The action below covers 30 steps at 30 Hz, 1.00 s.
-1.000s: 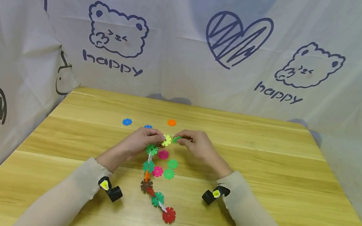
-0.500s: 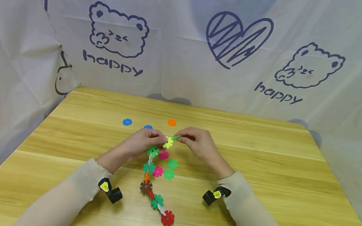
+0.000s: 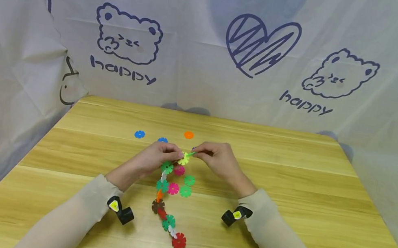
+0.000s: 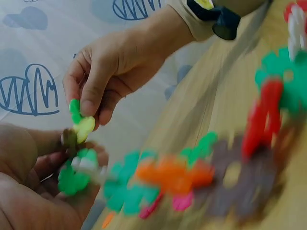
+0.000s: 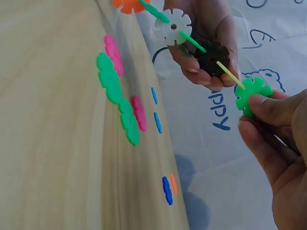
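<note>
My left hand [image 3: 152, 156] holds the upper end of a hanging chain of slotted snowflake discs, with fingers around a dark brown disc [image 5: 211, 58]. A yellow snowflake disc [image 3: 183, 158] juts from that end. Between thumb and fingers, my right hand [image 3: 218, 159] pinches a bright green snowflake disc [image 5: 252, 96]. Its edge meets the yellow disc, crosswise to it; how deep the slots engage cannot be told. Below the left hand the chain runs through green, white, orange and another brown disc [image 3: 158, 206] to a red disc [image 3: 179, 241] at the bottom.
Loose discs lie on the wooden table [image 3: 288, 183]: pink [image 3: 173, 188], green [image 3: 185, 191], blue [image 3: 139, 134] and orange [image 3: 188, 135]. A darker blue disc [image 5: 167, 190] is partly hidden by the right hand in the head view. A white cloth with drawings hangs behind.
My right hand has turned the green disc edge-on and brought it left against the yellow disc. The lower end of the chain has swung slightly left and down.
</note>
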### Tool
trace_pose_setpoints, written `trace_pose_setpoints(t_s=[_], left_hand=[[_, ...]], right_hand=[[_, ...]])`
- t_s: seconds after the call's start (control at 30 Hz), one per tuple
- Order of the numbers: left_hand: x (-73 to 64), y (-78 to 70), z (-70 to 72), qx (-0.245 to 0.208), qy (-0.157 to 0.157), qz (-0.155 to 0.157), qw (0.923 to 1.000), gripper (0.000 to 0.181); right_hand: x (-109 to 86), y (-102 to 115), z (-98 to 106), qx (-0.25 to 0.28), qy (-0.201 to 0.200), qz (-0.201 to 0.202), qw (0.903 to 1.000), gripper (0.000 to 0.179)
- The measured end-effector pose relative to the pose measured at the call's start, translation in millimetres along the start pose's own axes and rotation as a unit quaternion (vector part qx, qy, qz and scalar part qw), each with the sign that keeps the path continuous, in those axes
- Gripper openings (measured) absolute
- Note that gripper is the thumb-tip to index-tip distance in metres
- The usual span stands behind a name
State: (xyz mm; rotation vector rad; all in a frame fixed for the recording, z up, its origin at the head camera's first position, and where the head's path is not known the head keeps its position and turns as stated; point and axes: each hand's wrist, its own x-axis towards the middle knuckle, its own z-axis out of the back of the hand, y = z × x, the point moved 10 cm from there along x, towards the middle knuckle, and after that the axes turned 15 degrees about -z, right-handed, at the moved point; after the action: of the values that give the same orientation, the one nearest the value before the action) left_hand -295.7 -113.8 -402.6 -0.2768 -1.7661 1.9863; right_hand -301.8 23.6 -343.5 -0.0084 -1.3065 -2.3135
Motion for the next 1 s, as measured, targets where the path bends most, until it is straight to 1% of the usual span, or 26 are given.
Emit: trace_pose_setpoints(t_s=[0.07,0.13,0.23,0.3,0.4,0.43,0.53,0.6,0.7,0.77,0.83,0.9,1.0], left_hand=[[-1.4,1.4,2.5,0.008,-0.016,0.009,0.9998,0.026],[-3.6,3.4,3.8,0.001,-0.034,0.024,0.9991,0.025],[-7.2,7.4,3.3,-0.033,-0.063,0.049,0.9963,0.024],[-8.6,8.9,1.2,-0.059,-0.074,0.058,0.9938,0.023],[-8.7,10.8,-2.3,-0.081,-0.074,0.067,0.9917,0.023],[-8.0,10.4,-3.1,-0.079,-0.069,0.065,0.9923,0.023],[-6.3,9.1,-3.3,-0.075,-0.060,0.063,0.9934,0.025],[-5.6,7.7,-0.7,-0.067,-0.059,0.057,0.9944,0.026],[-4.9,8.1,3.1,-0.077,-0.061,0.051,0.9938,0.022],[-4.7,9.6,4.9,-0.090,-0.061,0.049,0.9929,0.019],[-4.3,11.6,5.3,-0.107,-0.059,0.049,0.9913,0.019],[-3.9,13.4,5.4,-0.114,-0.056,0.051,0.9906,0.022],[-3.3,15.3,5.3,-0.122,-0.051,0.055,0.9897,0.032]], right_hand=[[-2.1,5,-1,-0.001,-0.011,0.022,0.9997,0.009],[-4.4,9,-3,-0.007,-0.021,0.046,0.9987,0.009],[-7.2,12,-6,-0.021,-0.037,0.074,0.9963,0.009],[-7.8,10,-7,-0.025,-0.043,0.079,0.9956,0.009],[-7.2,6,-7,-0.027,-0.031,0.069,0.9967,0.008],[-6.2,5,-7,-0.032,-0.025,0.063,0.9972,0.008],[-2.4,1,-8,-0.047,-0.002,0.035,0.9983,0.013],[-0.3,-1,-7,-0.059,0.002,0.013,0.9982,0.018],[1.4,-7,-5,-0.063,0.011,-0.024,0.9977,0.025],[0.6,-13,-6,-0.076,0.030,-0.040,0.9959,0.024],[-1.0,-19,-11,-0.096,0.063,-0.049,0.9922,0.022],[-3.8,-25,-18,-0.117,0.103,-0.055,0.9863,0.019],[-8.6,-32,-30,-0.134,0.164,-0.057,0.9755,0.018]])
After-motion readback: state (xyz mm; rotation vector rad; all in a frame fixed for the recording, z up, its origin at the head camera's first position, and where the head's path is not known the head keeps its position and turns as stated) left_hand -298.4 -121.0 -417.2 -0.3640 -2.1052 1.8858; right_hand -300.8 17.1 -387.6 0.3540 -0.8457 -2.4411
